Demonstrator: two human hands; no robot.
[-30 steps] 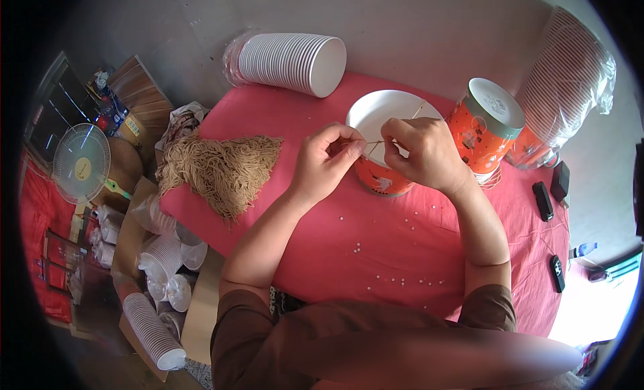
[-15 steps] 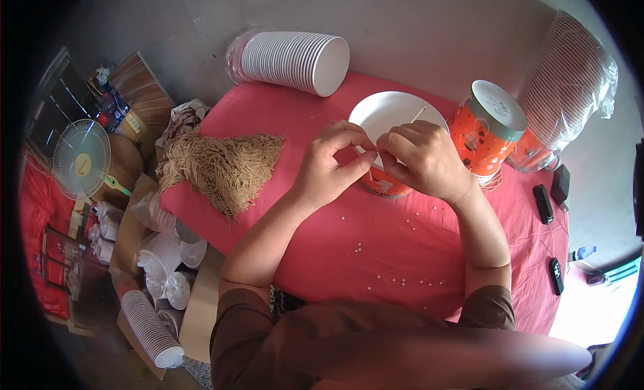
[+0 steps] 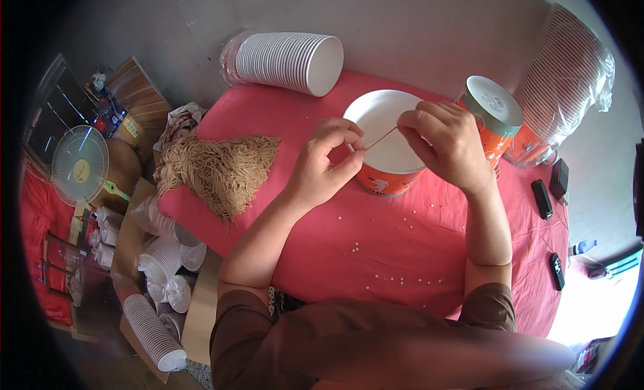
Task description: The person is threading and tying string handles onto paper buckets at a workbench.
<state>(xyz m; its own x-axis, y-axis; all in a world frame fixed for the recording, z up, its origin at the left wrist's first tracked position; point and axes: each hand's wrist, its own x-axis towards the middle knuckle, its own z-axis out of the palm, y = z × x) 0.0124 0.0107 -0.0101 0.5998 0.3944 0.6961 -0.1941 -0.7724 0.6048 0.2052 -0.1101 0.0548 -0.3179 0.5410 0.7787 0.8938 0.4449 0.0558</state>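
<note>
A short tan string is stretched between my two hands. My left hand pinches its lower left end between thumb and forefinger. The upper right end is pinched in my right hand, its other fingers curled. Just beyond and below the string stands an upright orange paper bucket with a white inside, its mouth facing up. Part of its right rim is hidden by my right hand. To the left, a spread bundle of tan strings lies on the red tablecloth.
A stack of white paper buckets lies at the back. Upside-down orange buckets and a plastic-wrapped stack stand at right. Small white beads are scattered near me. A carton of cups and a fan are at left.
My right hand has moved up and to the right, away from my left hand. The string between them now shows drawn out straight.
</note>
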